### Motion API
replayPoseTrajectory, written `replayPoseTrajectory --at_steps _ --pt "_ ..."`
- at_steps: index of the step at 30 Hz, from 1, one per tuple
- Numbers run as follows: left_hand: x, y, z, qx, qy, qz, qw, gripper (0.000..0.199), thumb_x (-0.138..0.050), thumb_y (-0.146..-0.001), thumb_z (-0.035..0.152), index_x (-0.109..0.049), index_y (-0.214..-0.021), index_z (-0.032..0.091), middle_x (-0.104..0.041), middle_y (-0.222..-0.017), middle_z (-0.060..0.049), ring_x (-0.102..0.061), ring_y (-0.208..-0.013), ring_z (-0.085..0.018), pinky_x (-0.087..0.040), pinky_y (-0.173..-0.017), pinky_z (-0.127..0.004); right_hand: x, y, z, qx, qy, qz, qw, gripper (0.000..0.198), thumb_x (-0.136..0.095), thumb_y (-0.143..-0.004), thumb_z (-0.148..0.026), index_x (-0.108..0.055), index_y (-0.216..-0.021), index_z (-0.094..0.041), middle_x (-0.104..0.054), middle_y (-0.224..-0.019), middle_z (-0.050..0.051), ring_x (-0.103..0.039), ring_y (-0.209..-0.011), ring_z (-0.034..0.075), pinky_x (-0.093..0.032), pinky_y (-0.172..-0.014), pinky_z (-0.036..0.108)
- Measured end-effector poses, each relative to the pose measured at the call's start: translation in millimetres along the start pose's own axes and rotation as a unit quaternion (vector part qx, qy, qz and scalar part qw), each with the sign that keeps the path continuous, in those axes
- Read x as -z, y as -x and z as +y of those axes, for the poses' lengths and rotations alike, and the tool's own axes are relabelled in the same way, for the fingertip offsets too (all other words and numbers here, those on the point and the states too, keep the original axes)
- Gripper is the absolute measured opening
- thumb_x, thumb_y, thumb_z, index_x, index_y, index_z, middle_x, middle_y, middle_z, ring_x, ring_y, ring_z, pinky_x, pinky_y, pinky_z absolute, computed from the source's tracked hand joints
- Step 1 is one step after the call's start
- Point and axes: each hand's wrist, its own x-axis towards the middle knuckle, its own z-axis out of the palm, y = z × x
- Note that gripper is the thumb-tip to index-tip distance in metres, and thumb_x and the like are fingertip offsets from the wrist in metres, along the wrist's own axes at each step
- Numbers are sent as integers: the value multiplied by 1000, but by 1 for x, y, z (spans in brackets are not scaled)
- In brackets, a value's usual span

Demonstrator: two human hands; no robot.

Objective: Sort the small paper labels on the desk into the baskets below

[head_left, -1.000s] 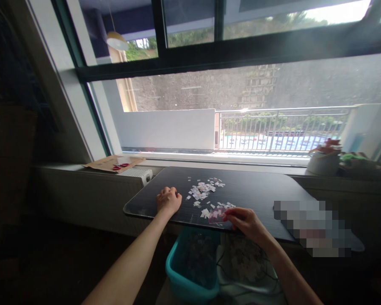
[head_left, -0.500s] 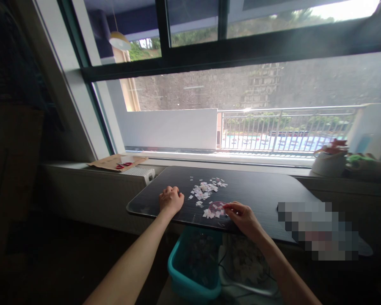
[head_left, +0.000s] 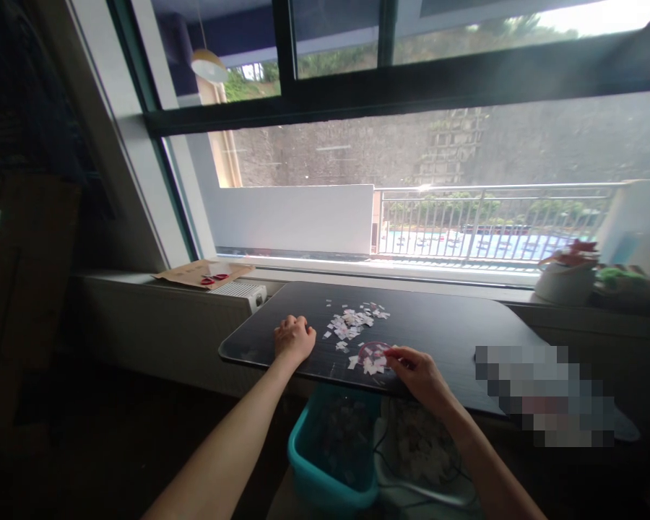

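Observation:
My right hand (head_left: 418,370) is at the table's near edge, thumb and fingers pinching the right side of a round see-through disc with a pink rim (head_left: 373,344). Small white paper pieces (head_left: 373,367) show through and around the disc; whether it touches them I cannot tell. My left hand (head_left: 295,338) rests curled on the dark table (head_left: 433,318), left of the pieces, and its fingers hide whatever may be inside. Farther back, between and beyond both hands, lies a larger scattered pile of white pieces (head_left: 349,322).
Below the table edge stand a turquoise tub (head_left: 297,462) and a pale tub (head_left: 438,492), both with small pieces inside. Red-handled scissors (head_left: 214,279) lie on brown paper (head_left: 181,274) on the sill at left. A blurred-out object (head_left: 547,393) sits at the table's right.
The disc in my right hand has tilted slightly, so its pink rim and the pieces behind it show more clearly. My left hand has stayed in place. The whole view has shifted a little.

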Motion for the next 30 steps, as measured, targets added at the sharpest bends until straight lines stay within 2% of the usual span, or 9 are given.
replayPoseTrajectory --at_steps 4,9,14,22,26,30 --pt "0 0 0 -2 1 -5 1000 25 -43 -82 33 -60 -94 19 -57 -101 -11 -53 -99 -28 -40 -83 -40 0 -1 2 10 0 8 1000 32 -56 -79 -42 -75 -87 -17 -67 -72 4 -52 -59 13 -42 -55 23" --pt "2 -1 0 0 2 -12 1000 25 -42 -82 33 -60 -94 19 -57 -102 -11 -53 -99 -28 -41 -83 -40 -2 -1 2 27 -11 -37 999 30 -56 -80 -41 -75 -89 -18 -59 -69 1 -44 -57 10 -37 -51 21" --pt "2 0 0 0 6 -10 1000 25 -42 -82 32 -60 -94 19 -57 -102 -11 -52 -99 -27 -40 -84 -40 -1 0 1 27 -16 -27 999 31 -56 -80 -41 -74 -87 -17 -57 -69 1 -45 -58 11 -38 -51 21" --pt "3 1 2 3 8 -17 1000 25 -42 -83 32 -60 -94 19 -57 -103 -11 -52 -100 -28 -40 -85 -40 -3 -1 -7 60 15 -57 996 31 -52 -84 -40 -74 -89 -19 -60 -73 2 -47 -58 11 -39 -54 23" --pt "5 1 3 3 8 -14 1000 25 -43 -83 32 -60 -94 19 -57 -103 -12 -52 -100 -28 -40 -85 -40 -6 -4 -13 75 39 -44 995 34 -47 -87 -41 -73 -92 -20 -62 -77 4 -49 -60 13 -40 -56 24" --pt "5 1 3 10 5 -19 1000 24 -43 -83 32 -60 -95 20 -57 -104 -11 -51 -102 -28 -39 -86 -40 -6 -1 -14 68 48 -4 996 36 -46 -87 -43 -73 -90 -19 -64 -77 5 -51 -60 14 -41 -55 24"
